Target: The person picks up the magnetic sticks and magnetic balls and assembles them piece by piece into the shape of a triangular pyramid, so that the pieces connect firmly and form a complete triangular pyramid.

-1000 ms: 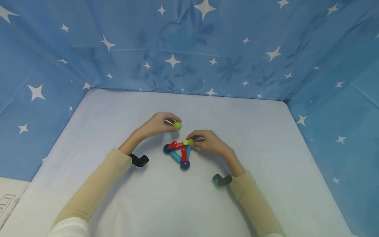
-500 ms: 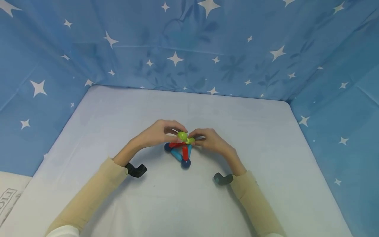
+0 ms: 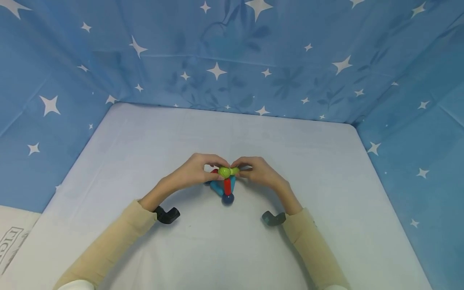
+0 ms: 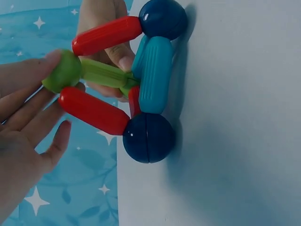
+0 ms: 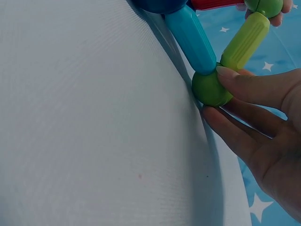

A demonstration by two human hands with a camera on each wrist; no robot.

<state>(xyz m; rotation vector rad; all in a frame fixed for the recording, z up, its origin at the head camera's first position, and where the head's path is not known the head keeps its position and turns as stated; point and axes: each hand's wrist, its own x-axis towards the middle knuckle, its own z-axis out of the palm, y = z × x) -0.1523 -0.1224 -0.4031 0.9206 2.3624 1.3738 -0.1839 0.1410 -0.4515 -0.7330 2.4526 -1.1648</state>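
Observation:
My left hand point(image 3: 195, 171) pinches a light green ball point(image 4: 62, 70) at the top of a pyramid of toy magnetic rods and balls. Two red rods point(image 4: 94, 110) and a lime rod point(image 4: 103, 73) lean up to this ball, their ends right at it. Opposite, my right hand point(image 3: 259, 172) grips a second green ball point(image 5: 210, 88) low at the back corner, thumb on one side, fingers on the other. Two dark blue balls point(image 4: 149, 138) form the other corners, with a turquoise rod point(image 4: 156, 75) between them. In the head view my left fingers cover part of the frame.
The pyramid stands mid-table on a white cloth point(image 3: 232, 249). A blue star-patterned curtain point(image 3: 232, 48) encloses the back and sides. Dark wrist-camera mounts point(image 3: 167, 215) stick out from both sleeves.
My left hand has brought its green ball right and down onto the tops of the rods. My right hand has stayed nearly still at the back corner.

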